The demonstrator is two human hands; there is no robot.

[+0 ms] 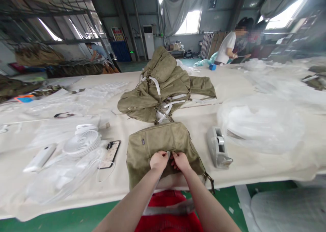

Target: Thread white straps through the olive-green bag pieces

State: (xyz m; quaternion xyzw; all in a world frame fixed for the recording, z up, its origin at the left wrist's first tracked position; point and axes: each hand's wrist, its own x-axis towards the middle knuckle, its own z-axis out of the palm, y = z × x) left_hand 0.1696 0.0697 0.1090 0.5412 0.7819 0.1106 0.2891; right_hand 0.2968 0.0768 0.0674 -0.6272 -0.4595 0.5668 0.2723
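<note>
Olive canvas bag [158,137], likely soft and light, is pinched by left hand [159,160] and right hand [181,161]; best gripped along its twelve-o'clock edge.

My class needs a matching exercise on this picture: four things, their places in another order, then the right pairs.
Things
1. Front bag
2. Tape dispenser
3. White fan
4. Heap of bags

Places
A. Right of the front bag
B. Beyond the front bag
C. Touched by the left hand and right hand
D. Left of the front bag

Pairs: 1-C; 2-A; 3-D; 4-B
</note>
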